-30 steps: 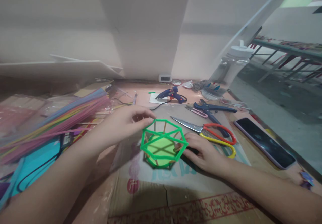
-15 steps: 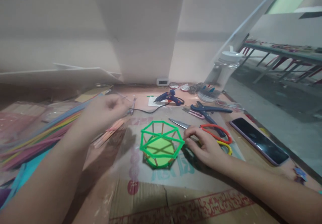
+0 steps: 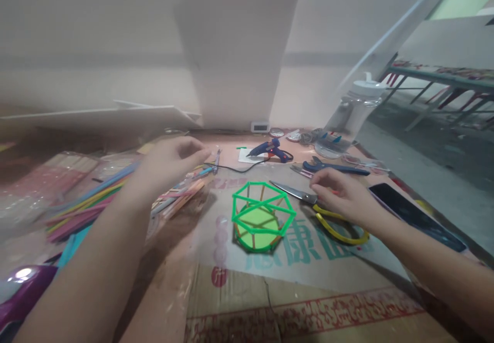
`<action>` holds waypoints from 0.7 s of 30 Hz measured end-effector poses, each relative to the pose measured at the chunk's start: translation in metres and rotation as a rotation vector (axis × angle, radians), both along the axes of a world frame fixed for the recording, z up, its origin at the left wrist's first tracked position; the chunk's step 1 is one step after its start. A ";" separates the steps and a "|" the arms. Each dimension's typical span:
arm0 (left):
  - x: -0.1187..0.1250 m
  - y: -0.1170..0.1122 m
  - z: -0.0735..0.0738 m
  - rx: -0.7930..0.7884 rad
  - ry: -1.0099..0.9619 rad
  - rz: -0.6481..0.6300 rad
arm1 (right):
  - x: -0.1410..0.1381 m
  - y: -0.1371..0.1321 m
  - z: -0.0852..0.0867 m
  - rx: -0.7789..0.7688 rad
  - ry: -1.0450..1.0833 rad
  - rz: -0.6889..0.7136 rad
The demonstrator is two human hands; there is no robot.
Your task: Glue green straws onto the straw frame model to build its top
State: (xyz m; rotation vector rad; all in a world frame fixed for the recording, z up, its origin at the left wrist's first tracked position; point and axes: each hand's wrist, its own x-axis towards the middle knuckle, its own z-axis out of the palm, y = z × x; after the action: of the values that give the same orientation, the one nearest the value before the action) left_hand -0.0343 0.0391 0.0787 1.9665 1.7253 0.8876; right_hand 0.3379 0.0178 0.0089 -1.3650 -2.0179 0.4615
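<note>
the left hand (image 3: 179, 158) hovers near some pale sticks (image 3: 183, 201), thumb and fingers curled; i can't tell whether they pinch anything. well apart from it, the right hand (image 3: 341, 194) bends over the scissors (image 3: 309, 198), covering part of the handles, its grip unclear from here. between the two, touched by neither, a green-rimmed frame (image 3: 262, 223) stands on a printed plastic sheet (image 3: 328, 273). beyond, a blue glue gun (image 3: 264, 149) lies on the bench (image 3: 227, 141), a clear bottle (image 3: 345, 124) upright at back right, a phone (image 3: 419, 217) farther right.

Scissors (image 3: 309, 198) partly behind right hand (image 3: 343, 194), purple object (image 3: 29, 291) cut off at left, packets (image 3: 50, 188) blurred
</note>
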 end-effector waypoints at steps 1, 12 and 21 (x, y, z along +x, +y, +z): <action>0.000 -0.001 0.001 0.021 0.022 0.032 | 0.000 0.003 0.004 0.005 -0.021 -0.014; -0.064 -0.009 -0.005 -0.064 0.344 0.166 | -0.007 0.011 -0.001 0.001 -0.016 0.015; -0.132 0.030 -0.056 0.146 0.619 0.242 | 0.023 0.009 0.031 0.077 0.176 -0.216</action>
State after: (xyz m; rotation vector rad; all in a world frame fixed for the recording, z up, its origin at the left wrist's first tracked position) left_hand -0.1658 0.0690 0.0222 2.3296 2.3307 0.5084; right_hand 0.3607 0.0266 0.0397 -1.4229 -1.7079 0.3879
